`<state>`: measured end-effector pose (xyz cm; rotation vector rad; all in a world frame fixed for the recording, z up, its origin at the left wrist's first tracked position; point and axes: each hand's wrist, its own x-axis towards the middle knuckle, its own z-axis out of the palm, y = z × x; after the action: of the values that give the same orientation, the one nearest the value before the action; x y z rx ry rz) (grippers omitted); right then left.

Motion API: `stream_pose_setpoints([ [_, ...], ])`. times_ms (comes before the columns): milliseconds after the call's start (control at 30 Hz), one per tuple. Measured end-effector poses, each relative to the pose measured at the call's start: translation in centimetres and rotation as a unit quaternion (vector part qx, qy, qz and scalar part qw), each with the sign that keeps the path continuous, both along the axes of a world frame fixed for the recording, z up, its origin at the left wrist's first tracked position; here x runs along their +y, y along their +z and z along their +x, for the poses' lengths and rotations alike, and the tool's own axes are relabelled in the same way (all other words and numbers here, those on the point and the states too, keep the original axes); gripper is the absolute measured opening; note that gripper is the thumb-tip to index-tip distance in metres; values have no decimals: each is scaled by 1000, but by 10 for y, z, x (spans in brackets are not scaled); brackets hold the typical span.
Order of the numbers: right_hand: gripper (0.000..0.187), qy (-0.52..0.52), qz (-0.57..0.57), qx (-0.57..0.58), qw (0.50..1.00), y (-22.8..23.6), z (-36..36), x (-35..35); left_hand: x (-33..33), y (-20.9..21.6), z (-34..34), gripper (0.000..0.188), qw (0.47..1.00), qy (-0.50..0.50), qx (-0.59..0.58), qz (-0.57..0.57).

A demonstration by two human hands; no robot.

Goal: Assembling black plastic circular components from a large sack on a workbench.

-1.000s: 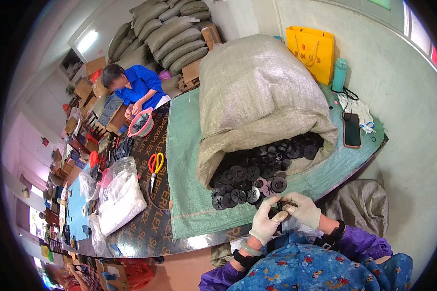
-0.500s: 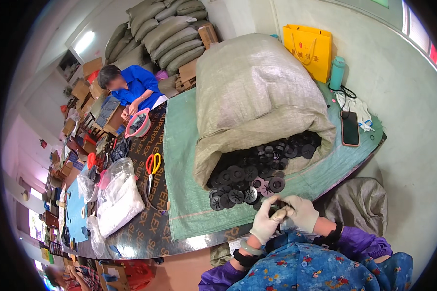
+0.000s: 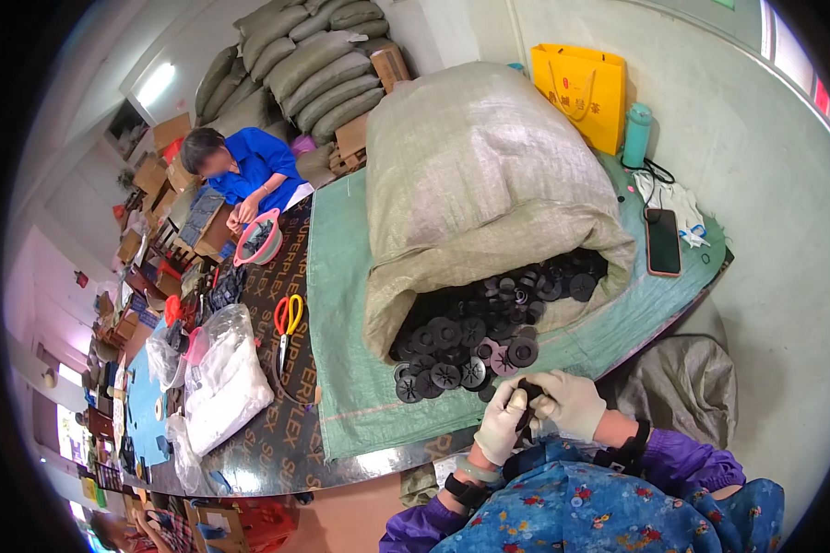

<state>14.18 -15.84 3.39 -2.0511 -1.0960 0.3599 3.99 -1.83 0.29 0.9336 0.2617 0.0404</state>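
Note:
Both my hands wear white gloves and meet at the table's near edge. My left hand (image 3: 502,424) and my right hand (image 3: 568,402) together pinch a small black plastic part (image 3: 528,399) between the fingers. Just beyond them lies a spill of black round plastic discs (image 3: 470,346) pouring from the open mouth of a big grey-green woven sack (image 3: 475,184) lying on its side. The sack rests on a green woven sheet (image 3: 341,304) spread over the table.
Red-and-yellow scissors (image 3: 287,318) and a clear bag of white pieces (image 3: 226,382) lie left of the sheet. A phone (image 3: 662,241), teal bottle (image 3: 635,135) and yellow bag (image 3: 585,83) stand at right. A person in blue (image 3: 240,170) works at the far end by a pink basin (image 3: 257,238).
My hands stay together at the table edge, fingers shifting slightly on the black part. The person in blue has leaned a little.

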Motion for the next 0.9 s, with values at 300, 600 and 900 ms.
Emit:
stream_pose_setpoints([
  [300,39,-57,-29,278,958,-16,3,2,-3,-3,12,54,734,127,-120,656],
  [600,39,-61,9,406,912,-23,10,5,1,0,13,53,731,108,-119,663],
  [900,38,53,114,-5,992,2,24,24,13,3,12,49,996,39,-19,-74],
])
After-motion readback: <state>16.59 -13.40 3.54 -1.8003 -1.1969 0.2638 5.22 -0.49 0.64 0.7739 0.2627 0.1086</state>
